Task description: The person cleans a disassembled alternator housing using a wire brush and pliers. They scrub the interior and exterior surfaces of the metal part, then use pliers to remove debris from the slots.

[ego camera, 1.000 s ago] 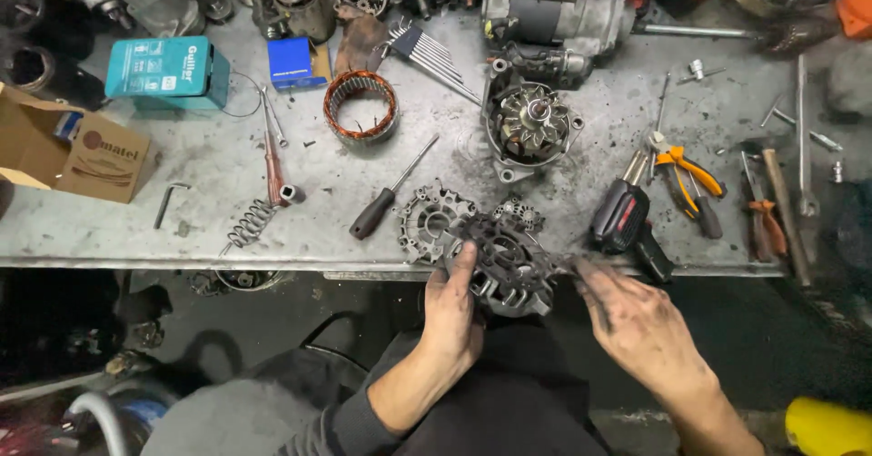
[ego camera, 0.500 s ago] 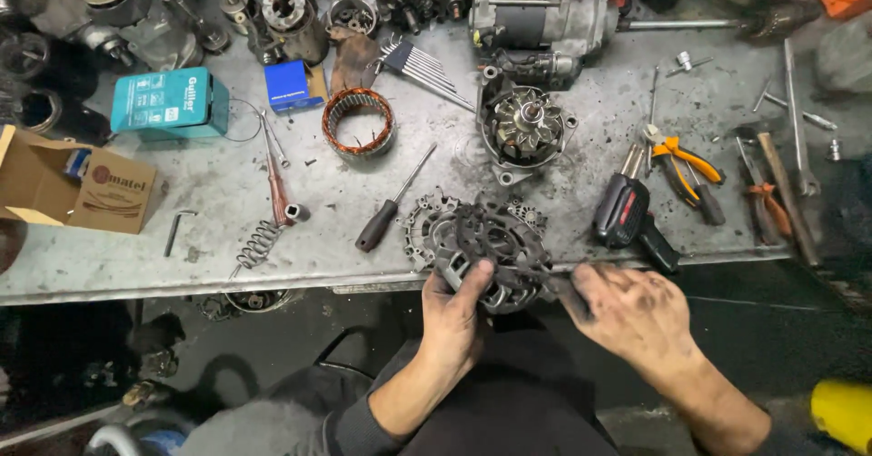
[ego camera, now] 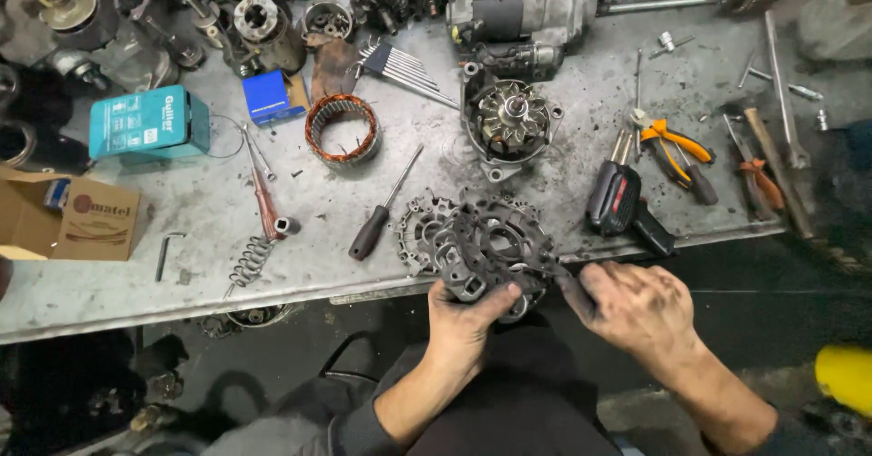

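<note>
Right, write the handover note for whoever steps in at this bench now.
Left hand: grips the grey alternator end frame by its near edge, at the front lip of the metal bench.
Right hand: fingertips at the frame's right edge; whether it holds a small tool cannot be told.
Nearby: rotor housing behind, copper stator ring, black screwdriver, orange pliers.
Done: alternator lies in separate parts.
Left: the frame is in hand, not yet set down.

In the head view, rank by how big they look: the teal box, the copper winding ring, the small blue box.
1. teal box
2. copper winding ring
3. small blue box
All lie on the bench at similar depth, so the ranking looks safe.
</note>
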